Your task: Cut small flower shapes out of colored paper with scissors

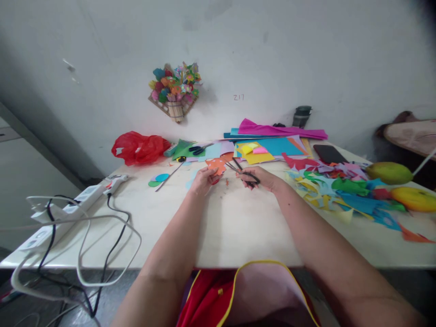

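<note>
Left hand (203, 180) pinches orange paper (214, 166) at its 1 o'clock. Right hand (258, 178) grips spread scissors (241, 171), long axis toward 10 o'clock, tips just beside the paper; left hand nearer.

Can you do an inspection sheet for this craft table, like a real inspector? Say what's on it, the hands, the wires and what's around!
Surface: pale table, small orange bits lying below the hands.
Job's things: orange paper with an uneven edge; black-handled scissors, blades apart.
Clutter: heap of paper scraps on the right, with a phone and two fruits beside it; red plastic bag back left.
Grips: left grip holds the orange paper; right grip holds the scissors by the handles.
Cables: white and black cables by the power strip, drooping over the front edge.
Surroundings: wall with a colourful flower decoration.
</note>
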### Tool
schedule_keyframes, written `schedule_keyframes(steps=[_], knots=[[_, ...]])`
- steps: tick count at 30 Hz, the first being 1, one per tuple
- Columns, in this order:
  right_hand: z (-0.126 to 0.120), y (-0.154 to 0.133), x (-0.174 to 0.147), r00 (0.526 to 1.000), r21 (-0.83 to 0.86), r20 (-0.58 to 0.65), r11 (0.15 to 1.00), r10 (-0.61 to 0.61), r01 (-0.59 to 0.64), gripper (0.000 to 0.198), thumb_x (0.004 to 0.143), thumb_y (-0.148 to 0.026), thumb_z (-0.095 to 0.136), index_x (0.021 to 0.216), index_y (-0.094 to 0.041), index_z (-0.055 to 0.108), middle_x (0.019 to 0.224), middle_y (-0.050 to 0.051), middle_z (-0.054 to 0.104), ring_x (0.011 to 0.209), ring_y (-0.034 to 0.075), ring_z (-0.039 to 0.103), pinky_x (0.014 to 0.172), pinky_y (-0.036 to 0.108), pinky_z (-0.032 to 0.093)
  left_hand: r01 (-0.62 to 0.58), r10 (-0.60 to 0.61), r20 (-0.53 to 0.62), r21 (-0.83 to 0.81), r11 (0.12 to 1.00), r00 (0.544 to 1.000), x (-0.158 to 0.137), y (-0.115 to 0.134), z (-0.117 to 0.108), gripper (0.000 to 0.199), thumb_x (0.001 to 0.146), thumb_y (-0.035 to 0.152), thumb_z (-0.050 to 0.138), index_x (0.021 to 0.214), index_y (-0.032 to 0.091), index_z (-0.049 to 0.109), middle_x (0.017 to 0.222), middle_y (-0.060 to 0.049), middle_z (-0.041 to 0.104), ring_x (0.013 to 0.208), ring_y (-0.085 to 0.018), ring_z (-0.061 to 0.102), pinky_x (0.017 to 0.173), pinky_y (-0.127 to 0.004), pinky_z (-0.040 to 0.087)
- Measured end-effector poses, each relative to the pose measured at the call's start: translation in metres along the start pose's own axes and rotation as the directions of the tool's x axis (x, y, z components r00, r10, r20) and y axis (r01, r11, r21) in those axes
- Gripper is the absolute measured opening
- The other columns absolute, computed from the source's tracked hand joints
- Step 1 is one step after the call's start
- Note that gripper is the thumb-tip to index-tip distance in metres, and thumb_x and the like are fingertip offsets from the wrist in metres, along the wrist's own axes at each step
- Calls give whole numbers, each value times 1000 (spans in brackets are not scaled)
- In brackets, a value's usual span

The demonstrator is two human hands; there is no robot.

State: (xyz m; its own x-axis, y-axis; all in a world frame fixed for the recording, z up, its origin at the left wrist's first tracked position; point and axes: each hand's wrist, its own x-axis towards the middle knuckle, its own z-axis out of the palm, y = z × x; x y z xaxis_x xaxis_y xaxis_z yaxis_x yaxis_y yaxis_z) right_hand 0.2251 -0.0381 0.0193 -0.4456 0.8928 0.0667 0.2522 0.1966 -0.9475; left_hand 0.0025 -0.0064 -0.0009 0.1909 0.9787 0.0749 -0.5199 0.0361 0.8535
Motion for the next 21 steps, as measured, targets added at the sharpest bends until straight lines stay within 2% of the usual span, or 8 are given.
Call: schedule_keyframes(steps=[7, 13, 16, 18, 21], knots=[[-6, 2, 0, 997, 37, -72, 999, 9, -6, 30, 79, -42, 64, 72, -14, 57, 57, 1, 60, 39, 7, 52, 31, 18, 28, -45, 44, 27, 19, 999, 999, 0, 2, -4, 15, 60, 12, 74, 72, 11, 64, 77, -7, 70, 70, -16, 67, 76, -31, 54], [-10, -9, -9, 999, 16, 54, 1000, -5, 4, 31, 82, -42, 59, 69, -13, 56, 61, 3, 61, 43, 7, 52, 35, 19, 28, -1, -3, 55, 72, 997, 998, -3, 5, -5, 17, 56, 14, 77, 67, 11, 64, 67, -5, 68, 62, -14, 65, 68, -27, 52], [-11, -15, -15, 995, 17, 93, 999, 27, -29, 31, 80, -43, 61, 71, -13, 57, 60, 2, 61, 43, 7, 51, 35, 20, 28, 10, -15, 61, 83, 996, 998, -2, 5, -7, 19, 54, 15, 79, 67, 10, 65, 66, -5, 68, 62, -14, 65, 68, -27, 51], [-12, -16, -15, 997, 33, 62, 999, 34, -36, 30, 77, -41, 64, 72, -13, 57, 59, 2, 60, 42, 7, 50, 35, 20, 27, 17, -24, 68, 100, 995, 997, -1, 5, -8, 20, 52, 16, 79, 65, 10, 66, 65, -6, 68, 59, -13, 64, 66, -26, 50], [-14, -8, -8, 995, 76, -90, 996, 50, -43, 26, 72, -36, 69, 79, -12, 60, 58, 1, 59, 41, 7, 49, 36, 20, 25, 33, -46, 103, 128, 991, 994, 0, 3, -10, 19, 51, 17, 80, 65, 10, 67, 67, -6, 68, 60, -13, 63, 65, -25, 49]])
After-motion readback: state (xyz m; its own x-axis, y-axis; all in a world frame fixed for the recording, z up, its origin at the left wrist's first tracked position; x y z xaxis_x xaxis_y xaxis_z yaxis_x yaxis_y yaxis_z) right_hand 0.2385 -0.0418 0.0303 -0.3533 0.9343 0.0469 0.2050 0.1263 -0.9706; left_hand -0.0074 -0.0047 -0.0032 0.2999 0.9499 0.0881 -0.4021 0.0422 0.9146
